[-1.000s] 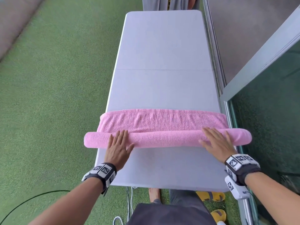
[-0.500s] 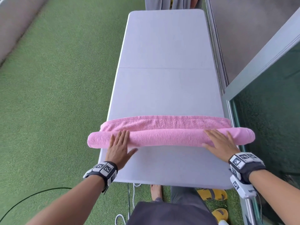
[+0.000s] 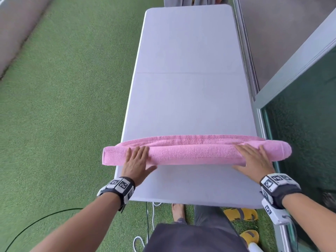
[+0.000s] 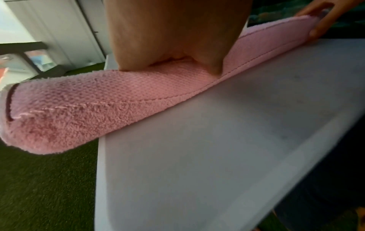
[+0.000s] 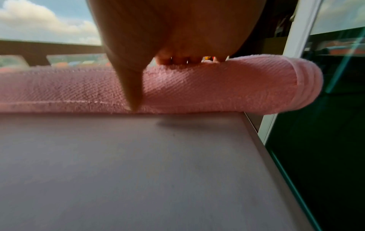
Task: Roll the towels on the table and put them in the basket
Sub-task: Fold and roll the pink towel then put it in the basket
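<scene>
A pink towel (image 3: 196, 153) lies across the near part of the white table (image 3: 189, 99), almost all of it wound into a long roll. Only a narrow flat strip shows behind the roll. Both ends of the roll overhang the table's sides. My left hand (image 3: 137, 158) presses flat on the roll near its left end, fingers straight. My right hand (image 3: 254, 157) presses flat on it near the right end. The left wrist view shows the pink towel (image 4: 82, 101) under my palm; the right wrist view shows the pink towel (image 5: 217, 87) beneath my fingers. No basket is in view.
Green artificial turf (image 3: 63, 106) covers the floor left of the table. A glass panel with a metal frame (image 3: 291, 70) runs close along the table's right side. Yellow sandals (image 3: 241, 215) and cables (image 3: 151, 215) lie on the floor under the near edge.
Both hands have pushed the roll away from me. The flat strip of towel behind it has shrunk to a thin band and the roll is thicker.
</scene>
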`<action>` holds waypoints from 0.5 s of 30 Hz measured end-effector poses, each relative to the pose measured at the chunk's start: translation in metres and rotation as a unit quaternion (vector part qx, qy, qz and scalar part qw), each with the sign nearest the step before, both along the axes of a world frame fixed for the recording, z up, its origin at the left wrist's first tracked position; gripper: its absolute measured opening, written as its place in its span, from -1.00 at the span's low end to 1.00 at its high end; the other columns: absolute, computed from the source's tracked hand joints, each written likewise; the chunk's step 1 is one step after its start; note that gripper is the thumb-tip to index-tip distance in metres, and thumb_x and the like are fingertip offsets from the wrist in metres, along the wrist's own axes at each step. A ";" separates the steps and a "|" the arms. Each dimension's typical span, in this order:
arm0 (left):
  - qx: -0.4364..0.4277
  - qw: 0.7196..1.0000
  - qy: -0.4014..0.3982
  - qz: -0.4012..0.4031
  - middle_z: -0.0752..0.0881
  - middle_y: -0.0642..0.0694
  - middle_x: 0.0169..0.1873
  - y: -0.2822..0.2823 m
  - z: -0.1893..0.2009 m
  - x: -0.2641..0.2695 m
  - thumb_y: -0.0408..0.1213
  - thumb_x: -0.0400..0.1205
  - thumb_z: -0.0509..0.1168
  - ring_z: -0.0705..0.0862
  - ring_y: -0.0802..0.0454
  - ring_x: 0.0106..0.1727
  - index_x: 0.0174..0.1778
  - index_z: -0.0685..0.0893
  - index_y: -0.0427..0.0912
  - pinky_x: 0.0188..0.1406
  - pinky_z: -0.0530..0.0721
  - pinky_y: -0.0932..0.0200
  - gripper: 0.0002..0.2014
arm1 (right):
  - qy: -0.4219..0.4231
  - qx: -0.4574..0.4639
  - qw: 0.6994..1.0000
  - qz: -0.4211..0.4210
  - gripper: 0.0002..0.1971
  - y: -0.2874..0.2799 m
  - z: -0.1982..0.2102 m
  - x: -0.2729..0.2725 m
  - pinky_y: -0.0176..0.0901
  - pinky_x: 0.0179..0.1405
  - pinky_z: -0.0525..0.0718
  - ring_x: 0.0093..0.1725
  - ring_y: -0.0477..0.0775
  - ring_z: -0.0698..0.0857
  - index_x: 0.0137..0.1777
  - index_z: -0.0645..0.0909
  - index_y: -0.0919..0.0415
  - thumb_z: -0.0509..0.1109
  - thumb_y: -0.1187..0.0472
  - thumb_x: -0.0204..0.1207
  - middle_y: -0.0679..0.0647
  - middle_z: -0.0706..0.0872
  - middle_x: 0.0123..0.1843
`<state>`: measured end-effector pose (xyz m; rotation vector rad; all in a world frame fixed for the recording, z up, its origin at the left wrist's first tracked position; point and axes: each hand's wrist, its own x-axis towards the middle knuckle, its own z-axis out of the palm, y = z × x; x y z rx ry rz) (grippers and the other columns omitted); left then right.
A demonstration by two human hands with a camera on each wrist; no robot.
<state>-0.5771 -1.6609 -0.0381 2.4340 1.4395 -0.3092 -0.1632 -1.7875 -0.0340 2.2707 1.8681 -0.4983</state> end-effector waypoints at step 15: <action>0.022 0.999 0.029 -0.026 0.24 -0.23 0.61 0.052 -0.003 -0.010 0.22 0.66 -0.15 0.17 -0.21 0.63 0.66 0.08 -0.27 0.62 -0.06 -0.25 -0.24 | -0.003 -0.059 0.998 -0.016 -0.16 0.057 0.001 0.041 0.32 0.58 -0.08 0.67 0.02 0.07 0.67 -0.09 -0.17 0.16 -0.41 0.49 -0.10 0.07 0.70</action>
